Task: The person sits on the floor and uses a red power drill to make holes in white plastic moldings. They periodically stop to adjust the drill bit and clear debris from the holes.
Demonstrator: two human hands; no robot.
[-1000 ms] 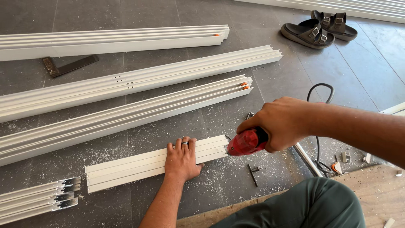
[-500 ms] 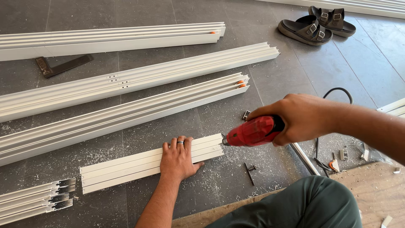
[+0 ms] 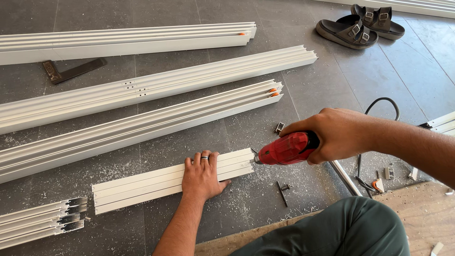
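My left hand (image 3: 203, 174), with a ring on one finger, lies flat on a short white aluminium profile (image 3: 142, 184) that rests on the grey tiled floor. My right hand (image 3: 334, 134) grips a red power drill (image 3: 284, 149). The drill lies nearly level, its tip at the right end of that short profile. Metal shavings are scattered on the floor around the piece.
Three long white profiles (image 3: 156, 87) lie across the floor farther away, and shorter cut pieces (image 3: 40, 222) at lower left. A dark metal square (image 3: 71, 71), a pair of sandals (image 3: 360, 26), a black cable (image 3: 379, 102), loose small hardware (image 3: 283, 189) and my green-trousered knee (image 3: 341, 232) are also here.
My right hand has moved the drill slightly right and levelled it, with its tip at the profile's end. My left hand has stayed on the profile.
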